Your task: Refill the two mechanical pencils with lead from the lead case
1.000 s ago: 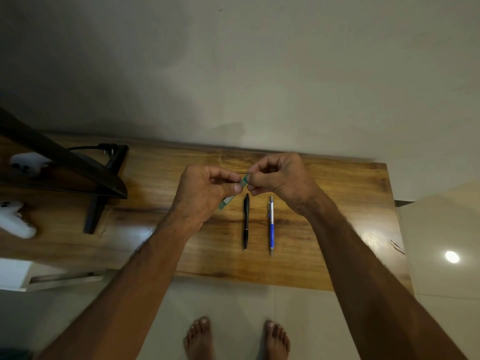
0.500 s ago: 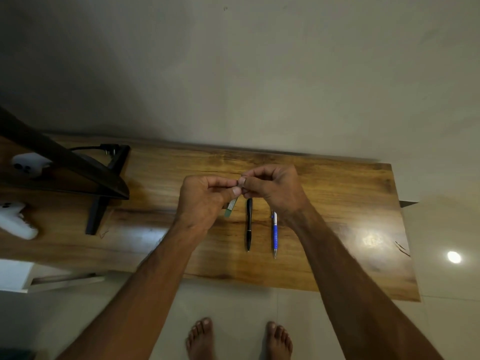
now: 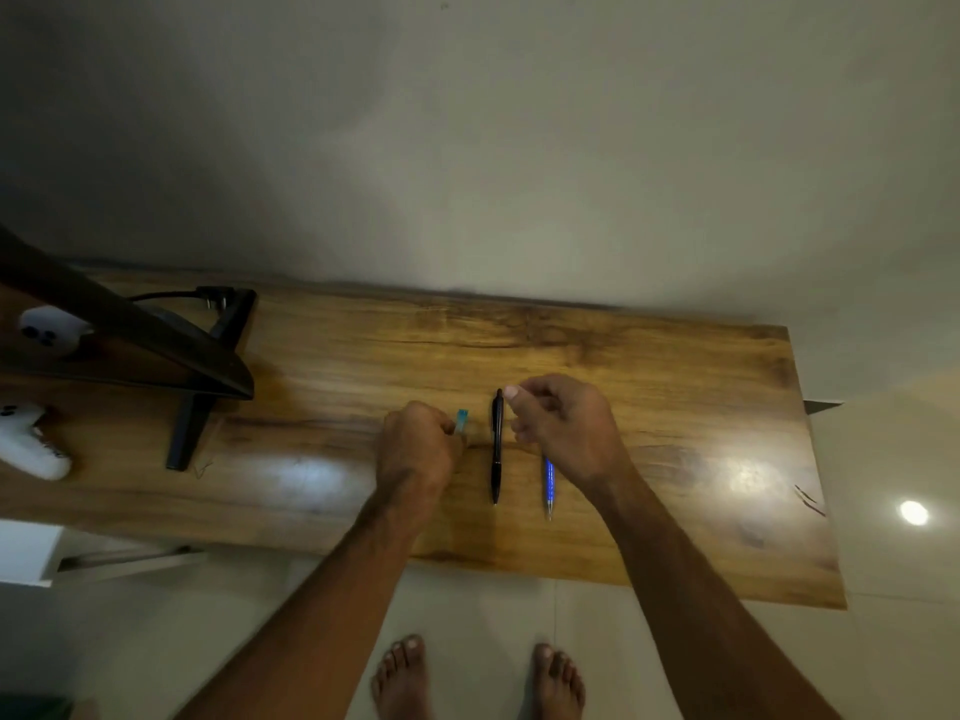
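Observation:
My left hand (image 3: 415, 444) is closed around the lead case (image 3: 461, 421); only its teal end pokes out above the fist, low over the wooden table (image 3: 649, 387). A black mechanical pencil (image 3: 497, 449) lies flat just right of that hand, tip toward me. My right hand (image 3: 563, 423) hovers beside the black pencil's far end, thumb and forefinger pinched together. Anything held in the pinch is too thin to see. The blue mechanical pencil (image 3: 549, 483) lies parallel to the black one, its far half hidden under my right hand.
A dark monitor stand (image 3: 208, 376) with a cable sits at the table's left. White game controllers (image 3: 28, 449) lie at the far left edge. The wall runs along the table's back. My bare feet (image 3: 400, 678) stand on the tiled floor below the front edge.
My hands have come apart and dropped toward the table. The left hand moved down-left with the lead case; the right hand pulled away to the right, still pinched.

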